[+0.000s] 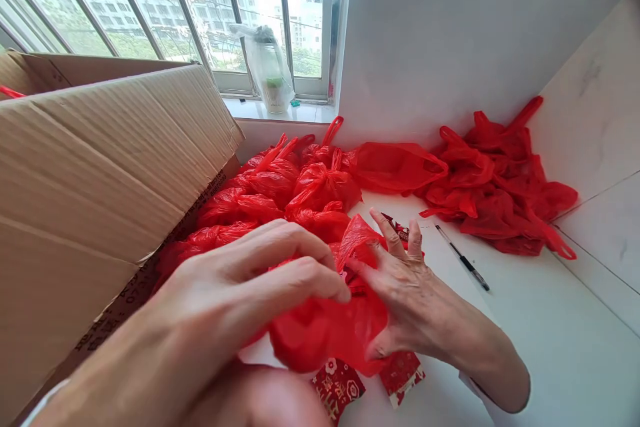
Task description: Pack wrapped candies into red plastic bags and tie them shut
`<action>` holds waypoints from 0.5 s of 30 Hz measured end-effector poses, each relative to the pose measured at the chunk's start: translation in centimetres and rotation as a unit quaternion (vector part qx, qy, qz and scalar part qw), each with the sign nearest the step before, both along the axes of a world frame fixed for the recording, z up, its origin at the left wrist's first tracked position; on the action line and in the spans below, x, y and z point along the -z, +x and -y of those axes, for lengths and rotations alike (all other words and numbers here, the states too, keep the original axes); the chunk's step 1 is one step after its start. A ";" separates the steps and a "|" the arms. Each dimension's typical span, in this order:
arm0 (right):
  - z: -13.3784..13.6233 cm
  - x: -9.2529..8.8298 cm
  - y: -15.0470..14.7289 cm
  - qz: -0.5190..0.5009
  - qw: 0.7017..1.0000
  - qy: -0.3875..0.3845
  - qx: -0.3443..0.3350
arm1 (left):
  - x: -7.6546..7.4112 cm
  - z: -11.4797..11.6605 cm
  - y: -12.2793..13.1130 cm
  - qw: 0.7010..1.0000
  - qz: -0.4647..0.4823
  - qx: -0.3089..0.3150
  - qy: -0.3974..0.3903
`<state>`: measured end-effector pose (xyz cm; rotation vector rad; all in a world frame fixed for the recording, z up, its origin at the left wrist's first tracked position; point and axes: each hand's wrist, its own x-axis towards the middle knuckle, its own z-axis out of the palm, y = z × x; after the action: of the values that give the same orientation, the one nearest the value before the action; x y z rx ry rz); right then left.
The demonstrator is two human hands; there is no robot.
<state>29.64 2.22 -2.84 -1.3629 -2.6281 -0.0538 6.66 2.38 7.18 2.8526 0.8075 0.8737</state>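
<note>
A filled red plastic bag [325, 330] lies on the white table right in front of me. My left hand [240, 287] pinches its upper part between thumb and fingers. My right hand [405, 293] grips the bag from the right side, thumb on the plastic, fingers partly raised. Small red packets with a flower print [340, 387] lie under and beside the bag; another red packet [400, 232] shows behind my right fingers.
A heap of tied red bags [280, 193] lies behind my hands. Loose empty red bags [500, 187] lie at the back right. A black pen [463, 259] rests on the table. An open cardboard box [100, 167] stands at left. A wrapped jar [270, 73] is on the windowsill.
</note>
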 end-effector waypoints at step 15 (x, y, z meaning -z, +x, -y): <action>-0.4 0.5 1.7 0.016 0.996 0.038 0.081 | 6.2 -1.1 2.5 0.885 -0.375 -0.197 -0.191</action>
<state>31.38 2.57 -3.37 -1.5575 -2.5070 -0.1962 9.17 3.45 1.00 2.6469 1.4561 -0.4308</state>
